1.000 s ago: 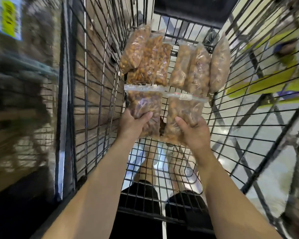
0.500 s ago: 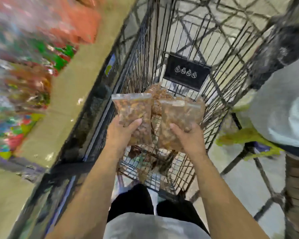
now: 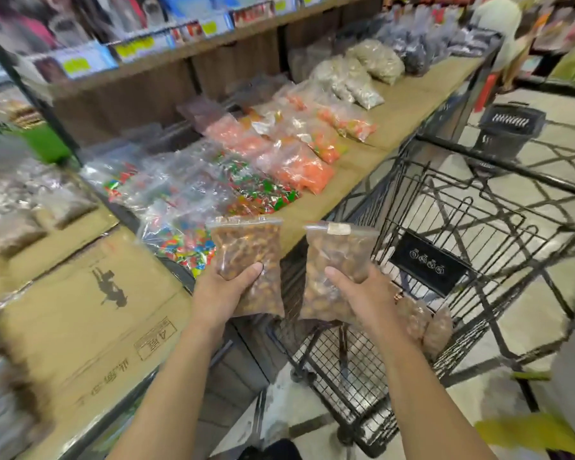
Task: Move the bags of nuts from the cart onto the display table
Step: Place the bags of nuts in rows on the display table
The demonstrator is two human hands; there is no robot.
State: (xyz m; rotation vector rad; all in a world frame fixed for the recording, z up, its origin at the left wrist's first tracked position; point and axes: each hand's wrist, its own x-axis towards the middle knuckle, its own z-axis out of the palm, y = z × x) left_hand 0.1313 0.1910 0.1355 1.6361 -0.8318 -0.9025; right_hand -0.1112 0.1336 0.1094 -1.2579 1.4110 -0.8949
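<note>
The display table (image 3: pixel 372 154) runs up and left of both grips, the cart (image 3: pixel 478 260) to their right. More bags (image 3: pixel 425 327) lie in the cart beside the right hand (image 3: pixel 362 297), which clasps one bag of nuts (image 3: pixel 337 257); the left hand (image 3: pixel 226 293) clasps another bag (image 3: pixel 246 250), each standing above its thumb.

two clear nut bags (image 3: pixel 249 260) (image 3: pixel 337 267), upright, held
</note>
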